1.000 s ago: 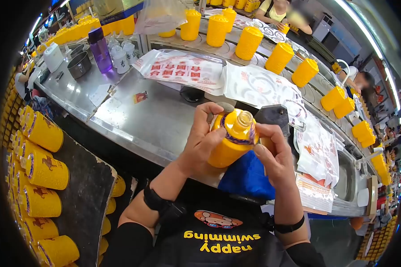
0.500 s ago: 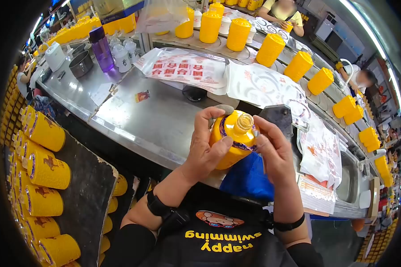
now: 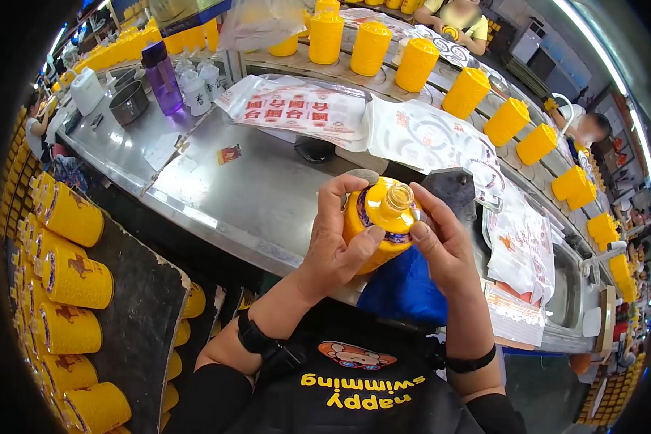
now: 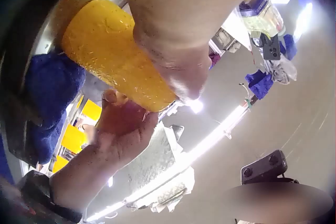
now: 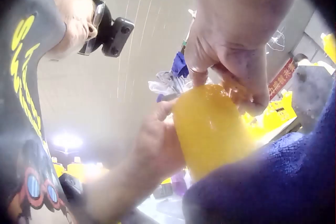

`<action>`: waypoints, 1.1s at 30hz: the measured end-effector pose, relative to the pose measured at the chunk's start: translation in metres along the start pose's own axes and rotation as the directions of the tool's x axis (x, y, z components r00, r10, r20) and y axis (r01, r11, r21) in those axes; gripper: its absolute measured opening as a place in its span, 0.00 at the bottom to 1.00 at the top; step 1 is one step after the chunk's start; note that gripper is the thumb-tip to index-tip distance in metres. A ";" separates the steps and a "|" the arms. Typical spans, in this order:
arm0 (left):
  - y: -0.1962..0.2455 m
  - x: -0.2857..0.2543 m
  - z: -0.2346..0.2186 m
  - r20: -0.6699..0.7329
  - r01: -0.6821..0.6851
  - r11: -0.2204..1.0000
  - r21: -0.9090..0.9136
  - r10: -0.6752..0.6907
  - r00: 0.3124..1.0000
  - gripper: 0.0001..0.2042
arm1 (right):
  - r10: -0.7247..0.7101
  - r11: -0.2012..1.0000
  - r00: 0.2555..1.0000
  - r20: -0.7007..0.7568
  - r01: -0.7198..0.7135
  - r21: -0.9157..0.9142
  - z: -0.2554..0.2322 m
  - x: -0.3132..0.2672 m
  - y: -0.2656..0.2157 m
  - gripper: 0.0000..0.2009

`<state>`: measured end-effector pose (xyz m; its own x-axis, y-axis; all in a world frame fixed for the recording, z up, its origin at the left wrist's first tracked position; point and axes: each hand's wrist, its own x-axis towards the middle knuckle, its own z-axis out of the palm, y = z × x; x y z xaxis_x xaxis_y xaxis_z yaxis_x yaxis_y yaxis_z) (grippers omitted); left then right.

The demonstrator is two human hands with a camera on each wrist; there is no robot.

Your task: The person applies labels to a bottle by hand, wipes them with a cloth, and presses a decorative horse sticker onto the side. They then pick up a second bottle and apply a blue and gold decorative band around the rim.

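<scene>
Head view has half-curled fingers of the left hand and right hand gripping the yellow bottle around its patterned band, where I'd press evenly with both thumbs, near the blue cloth at the steel bench's edge.

The head view looks down across the bench's near edge. Both wrist views, close, face upward, sharing the bottle.

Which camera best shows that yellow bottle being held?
The head view: only there do the yellow bottle's clear neck and patterned band show plainly. The left wrist view shows its textured side, partly hand-covered; the right wrist view, a blurred yellow body.
</scene>
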<state>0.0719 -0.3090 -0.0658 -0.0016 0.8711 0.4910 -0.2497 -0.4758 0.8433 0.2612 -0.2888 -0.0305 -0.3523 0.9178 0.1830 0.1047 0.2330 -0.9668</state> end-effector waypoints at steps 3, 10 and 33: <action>-0.004 -0.001 -0.004 0.037 -0.028 0.998 0.056 0.026 0.999 0.26 | 0.035 0.999 0.999 0.000 -0.035 0.027 -0.003 0.002 0.002 0.29; -0.001 0.000 0.000 0.009 -0.023 0.997 0.069 0.023 1.000 0.27 | -0.025 0.993 0.996 0.087 0.035 -0.111 -0.006 0.002 -0.012 0.29; -0.004 -0.001 0.002 -0.051 -0.004 1.000 0.028 0.006 0.999 0.26 | -0.050 0.996 0.995 0.089 0.056 -0.072 -0.004 0.008 -0.011 0.31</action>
<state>0.0752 -0.3079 -0.0693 -0.0529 0.8734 0.4841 -0.2226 -0.4829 0.8469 0.2613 -0.2823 -0.0180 -0.4383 0.8729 0.2144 0.1518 0.3070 -0.9395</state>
